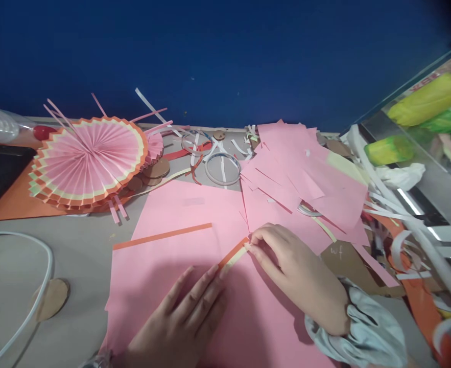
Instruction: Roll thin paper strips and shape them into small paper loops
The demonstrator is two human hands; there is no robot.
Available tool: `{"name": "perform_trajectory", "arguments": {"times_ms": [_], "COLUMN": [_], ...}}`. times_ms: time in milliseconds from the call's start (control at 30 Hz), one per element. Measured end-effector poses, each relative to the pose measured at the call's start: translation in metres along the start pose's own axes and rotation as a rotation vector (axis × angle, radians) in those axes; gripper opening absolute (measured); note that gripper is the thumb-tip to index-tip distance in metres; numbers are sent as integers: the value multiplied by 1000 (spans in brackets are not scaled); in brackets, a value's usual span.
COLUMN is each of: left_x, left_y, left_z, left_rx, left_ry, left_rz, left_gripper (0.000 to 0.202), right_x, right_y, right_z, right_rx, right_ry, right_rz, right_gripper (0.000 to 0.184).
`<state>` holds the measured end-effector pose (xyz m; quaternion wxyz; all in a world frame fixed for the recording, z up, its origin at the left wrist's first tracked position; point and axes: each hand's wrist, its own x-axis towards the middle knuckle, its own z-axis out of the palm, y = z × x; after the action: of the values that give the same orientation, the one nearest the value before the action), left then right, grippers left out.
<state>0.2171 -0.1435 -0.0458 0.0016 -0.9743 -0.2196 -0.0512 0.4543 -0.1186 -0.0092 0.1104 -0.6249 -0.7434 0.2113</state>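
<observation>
My left hand (pixel 189 312) lies with fingers stretched out on pink paper (pixel 164 283), its fingertips pressing the lower end of a slanting orange paper strip (pixel 233 254). A cream band (pixel 235 258) runs along that strip's lower side. At the strip's upper right end, my right hand (pixel 286 266) pinches the tip between thumb and forefinger. The lower part of the strip is hidden under my left fingers. To the left, another orange strip (pixel 162 236) lies along the top edge of a pink sheet.
Pleated pink paper rosettes (pixel 95 158) stand at the back left beside cardboard discs (pixel 156 171). Tape rolls (pixel 222 169) and paper scraps lie behind the sheets. Loose pink sheets (pixel 298 163) pile up at back right. A white cable (pixel 43 240) curves at left; a blue wall (pixel 217 61) rises behind.
</observation>
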Motion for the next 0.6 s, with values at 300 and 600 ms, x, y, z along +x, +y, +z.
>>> {"name": "perform_trajectory", "arguments": {"times_ms": [300,600], "left_x": [2,1], "left_y": [-3,1], "left_z": [-4,-2], "left_rx": [-35,-33], "left_ry": [7,15], "left_rz": [-2,-49], "left_gripper": [66,64], "right_x": [5,4], "right_y": [-3,-2], "right_z": [4,9], "right_rx": [-70,-201], "right_ry": [2,4], "right_rz": [-44,-57], "right_gripper": [11,9]}}
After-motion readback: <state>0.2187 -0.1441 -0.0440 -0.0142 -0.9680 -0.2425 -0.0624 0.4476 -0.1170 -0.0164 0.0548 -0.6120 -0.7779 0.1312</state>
